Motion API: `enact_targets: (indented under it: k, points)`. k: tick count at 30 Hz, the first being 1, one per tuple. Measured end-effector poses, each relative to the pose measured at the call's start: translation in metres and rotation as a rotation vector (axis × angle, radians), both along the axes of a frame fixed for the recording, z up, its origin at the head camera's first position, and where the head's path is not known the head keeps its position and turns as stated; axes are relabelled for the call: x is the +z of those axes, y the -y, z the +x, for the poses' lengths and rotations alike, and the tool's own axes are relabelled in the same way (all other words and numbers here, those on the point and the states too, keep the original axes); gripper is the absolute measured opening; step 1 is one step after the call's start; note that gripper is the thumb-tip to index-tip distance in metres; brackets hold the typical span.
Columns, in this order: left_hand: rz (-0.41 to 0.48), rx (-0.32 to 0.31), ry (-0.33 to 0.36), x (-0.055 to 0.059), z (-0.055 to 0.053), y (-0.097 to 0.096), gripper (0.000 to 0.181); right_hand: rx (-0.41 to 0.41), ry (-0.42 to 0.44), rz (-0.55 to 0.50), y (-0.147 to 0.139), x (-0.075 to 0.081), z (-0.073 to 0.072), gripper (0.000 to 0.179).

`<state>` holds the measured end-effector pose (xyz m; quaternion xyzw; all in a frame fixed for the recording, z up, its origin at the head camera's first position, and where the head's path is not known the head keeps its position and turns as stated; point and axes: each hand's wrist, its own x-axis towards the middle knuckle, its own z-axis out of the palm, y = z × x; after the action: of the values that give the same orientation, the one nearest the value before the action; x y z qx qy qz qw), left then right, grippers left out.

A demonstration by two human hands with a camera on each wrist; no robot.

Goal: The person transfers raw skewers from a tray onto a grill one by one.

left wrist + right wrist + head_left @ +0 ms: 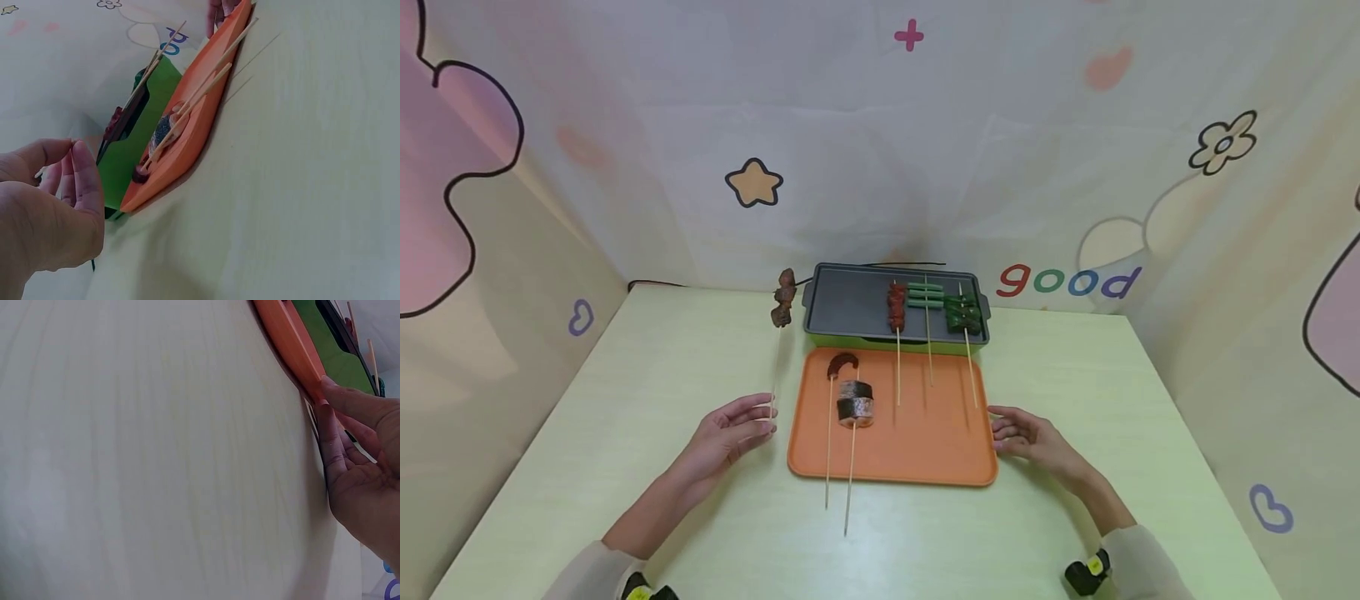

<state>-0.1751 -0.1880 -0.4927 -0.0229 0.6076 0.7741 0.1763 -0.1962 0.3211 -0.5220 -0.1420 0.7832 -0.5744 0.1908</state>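
Meat skewer (783, 297) is held over a pale table (700, 350), printed backdrop (850, 125) behind.

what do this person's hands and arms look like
The left hand and right hand are ungloved. The left sleeve and right sleeve are pale grey-beige, stopping short of the hands. Near each sleeve's end sits a black device with yellow on it.

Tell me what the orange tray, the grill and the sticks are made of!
Tray: likely smooth plastic, evenly orange with rounded corners. Grill: perhaps coated metal or plastic, dull and dark on top. Sticks: probably bamboo or wood, plain-looking, being pale, thin and straight.
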Motion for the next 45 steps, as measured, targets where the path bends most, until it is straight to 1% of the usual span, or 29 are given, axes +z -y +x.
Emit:
enact_targets:
  k: [4, 10, 15, 19, 21, 25, 29, 38, 45]
  points:
    - [0.015, -0.017, 0.010, -0.001, -0.015, -0.008, 0.053, -0.004, 0.003, -0.006, 0.000, 0.000, 0.000, 0.061]
    - [0.043, -0.038, 0.031, 0.003, -0.037, -0.023, 0.055, -0.010, 0.007, -0.014, 0.001, 0.002, 0.000, 0.061]
    - [0.056, -0.051, 0.062, 0.006, -0.054, -0.036, 0.058, -0.011, -0.005, -0.027, 0.000, -0.001, 0.001, 0.061]
    - [0.066, -0.038, 0.093, 0.005, -0.066, -0.043, 0.054, -0.002, -0.023, -0.044, 0.000, -0.002, 0.001, 0.061]
    - [0.073, -0.030, 0.098, 0.003, -0.070, -0.046, 0.053, 0.004, -0.029, -0.050, 0.000, -0.002, 0.001, 0.061]
    - [0.094, -0.009, 0.106, 0.000, -0.075, -0.048, 0.052, -0.004, -0.016, -0.045, 0.001, -0.001, 0.002, 0.061]
    - [0.112, -0.003, 0.102, -0.001, -0.077, -0.050, 0.052, -0.019, -0.004, -0.036, 0.001, 0.001, 0.003, 0.061]
    - [0.088, 0.025, 0.104, 0.006, -0.078, -0.053, 0.051, -0.025, -0.015, -0.047, -0.001, -0.001, 0.003, 0.060]
    - [0.086, 0.024, 0.091, 0.006, -0.079, -0.053, 0.053, -0.034, -0.009, -0.022, 0.000, -0.002, 0.003, 0.061]
